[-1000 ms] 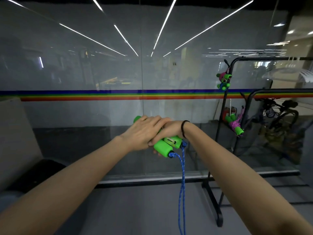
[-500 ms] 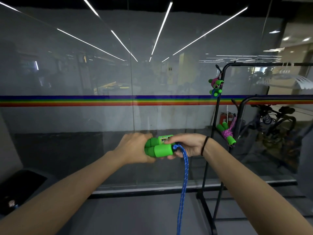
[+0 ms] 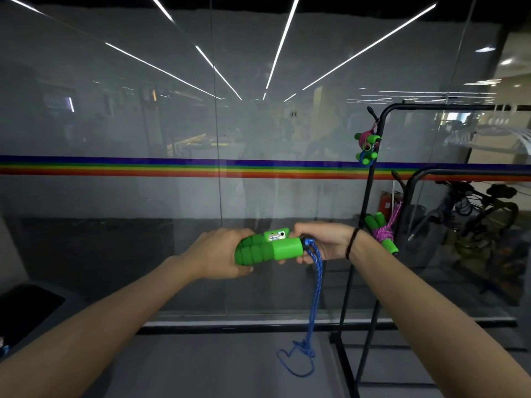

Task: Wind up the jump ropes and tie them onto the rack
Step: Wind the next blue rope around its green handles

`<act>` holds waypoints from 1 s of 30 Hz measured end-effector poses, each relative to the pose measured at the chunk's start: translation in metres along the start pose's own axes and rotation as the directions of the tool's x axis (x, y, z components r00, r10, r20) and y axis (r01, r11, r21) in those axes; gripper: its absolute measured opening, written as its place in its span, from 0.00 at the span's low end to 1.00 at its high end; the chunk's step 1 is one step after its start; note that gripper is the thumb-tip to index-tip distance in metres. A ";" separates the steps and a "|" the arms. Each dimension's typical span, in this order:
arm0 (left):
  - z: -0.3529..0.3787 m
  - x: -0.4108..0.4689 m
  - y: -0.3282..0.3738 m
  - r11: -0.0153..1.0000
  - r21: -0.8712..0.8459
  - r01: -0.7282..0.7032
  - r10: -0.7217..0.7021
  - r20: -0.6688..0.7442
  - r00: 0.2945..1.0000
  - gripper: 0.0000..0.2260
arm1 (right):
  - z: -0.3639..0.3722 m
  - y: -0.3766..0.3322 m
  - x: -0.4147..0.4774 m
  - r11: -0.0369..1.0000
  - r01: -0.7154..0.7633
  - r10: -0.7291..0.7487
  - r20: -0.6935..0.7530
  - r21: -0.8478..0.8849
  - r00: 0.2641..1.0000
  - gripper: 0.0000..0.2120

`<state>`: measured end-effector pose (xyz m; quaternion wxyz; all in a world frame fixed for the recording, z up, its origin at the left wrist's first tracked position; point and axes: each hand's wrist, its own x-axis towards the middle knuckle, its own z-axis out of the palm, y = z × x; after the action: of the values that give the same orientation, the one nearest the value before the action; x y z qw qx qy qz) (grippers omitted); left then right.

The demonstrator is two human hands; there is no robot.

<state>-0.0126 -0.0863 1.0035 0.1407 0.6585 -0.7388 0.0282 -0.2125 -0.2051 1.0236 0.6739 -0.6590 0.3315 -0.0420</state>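
Note:
Two green jump-rope handles (image 3: 270, 248) lie side by side, held level in front of me. My left hand (image 3: 221, 252) grips their ribbed ends. My right hand (image 3: 321, 242) holds the smooth ends where the blue rope (image 3: 314, 294) comes out. The rope hangs down doubled and its end lies looped on the floor. A black rack (image 3: 370, 196) stands to the right. Wound ropes with green handles are tied to it: one high up (image 3: 366, 146) and a pink one lower (image 3: 383, 232).
A glass wall (image 3: 172, 124) with a rainbow stripe runs straight ahead, its black floor rail below. A second black rail (image 3: 459, 172) and a bicycle (image 3: 474, 205) are behind the rack at the right. A dark bin (image 3: 26, 308) sits at lower left.
My hands have drawn apart from overlapping on the handles to one at each end, and have come lower in view. The handles now lie level and the rope's end on the floor shows.

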 end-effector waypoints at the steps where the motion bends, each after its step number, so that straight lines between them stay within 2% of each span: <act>1: 0.000 0.002 0.000 1.000 -0.009 0.002 -0.002 0.001 1.000 0.23 | 0.000 0.001 0.000 1.000 0.021 -0.021 -0.003 0.007 1.000 0.10; 5: 0.000 0.007 -0.003 0.995 -0.094 0.031 -0.032 -0.005 0.999 0.28 | -0.004 0.005 0.000 0.990 0.132 -0.131 -0.032 0.045 0.991 0.11; 8: 0.002 0.012 -0.010 0.990 -0.130 0.063 -0.064 -0.003 0.998 0.24 | -0.012 0.015 0.006 0.973 0.206 -0.201 -0.053 0.101 0.978 0.24; 11: -0.001 0.011 -0.014 0.947 -0.303 0.107 -0.107 0.017 0.994 0.20 | -0.016 0.036 0.015 0.958 0.239 -0.236 -0.036 0.159 0.971 0.33; 14: -0.007 0.011 -0.014 0.825 -0.533 0.190 -0.208 0.027 0.978 0.10 | -0.004 0.062 0.024 0.936 0.317 -0.289 -0.183 0.150 0.940 0.28; 16: -0.011 0.014 -0.017 0.721 -0.640 0.265 -0.303 0.053 0.952 0.05 | 0.013 0.080 0.030 0.918 0.397 -0.365 -0.341 0.025 0.866 0.19; 17: -0.011 0.016 -0.018 0.682 -0.671 0.290 -0.334 0.067 0.940 0.04 | 0.024 0.085 0.031 0.907 0.392 -0.419 -0.416 -0.154 0.807 0.16; 18: -0.011 0.017 -0.019 0.673 -0.675 0.302 -0.350 0.069 0.934 0.04 | 0.035 0.086 0.030 0.865 0.319 -0.481 -0.461 -0.387 0.746 0.14; 19: -0.009 0.019 -0.020 0.696 -0.652 0.301 -0.353 0.054 0.934 0.05 | 0.047 0.084 0.028 0.775 0.198 -0.527 -0.441 -0.601 0.726 0.13; 21: -0.004 0.020 -0.017 0.808 -0.525 0.267 -0.317 -0.006 0.948 0.09 | 0.075 0.068 0.022 0.563 0.004 -0.491 -0.331 -0.826 0.805 0.15; 22: -0.002 0.019 -0.015 0.869 -0.431 0.241 -0.280 -0.027 0.960 0.13 | 0.088 0.057 0.016 0.473 -0.032 -0.449 -0.272 -0.881 0.851 0.16; 24: 0.001 0.017 -0.011 0.963 -0.193 0.189 -0.198 -0.029 0.980 0.19 | 0.107 0.033 0.004 0.332 0.014 -0.433 -0.140 -0.943 0.890 0.15; 27: 0.003 0.007 -0.009 0.987 0.154 0.043 -0.047 0.022 0.999 0.15 | 0.106 -0.006 -0.007 0.248 0.108 -0.470 -0.022 -0.963 0.882 0.14; 28: 0.003 0.003 -0.009 0.979 0.202 -0.002 -0.007 0.042 0.999 0.12 | 0.099 -0.016 -0.007 0.238 0.112 -0.498 -0.022 -0.965 0.867 0.14; 30: 0.003 -0.004 -0.013 0.969 0.236 -0.070 0.056 0.067 0.996 0.14 | 0.082 -0.030 -0.004 0.260 0.124 -0.572 -0.049 -0.958 0.819 0.15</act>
<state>-0.0002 -0.0850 0.9982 0.0374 0.6474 -0.7544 0.1013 -0.1634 -0.1365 1.0453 0.0705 -0.9537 0.2627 -0.1286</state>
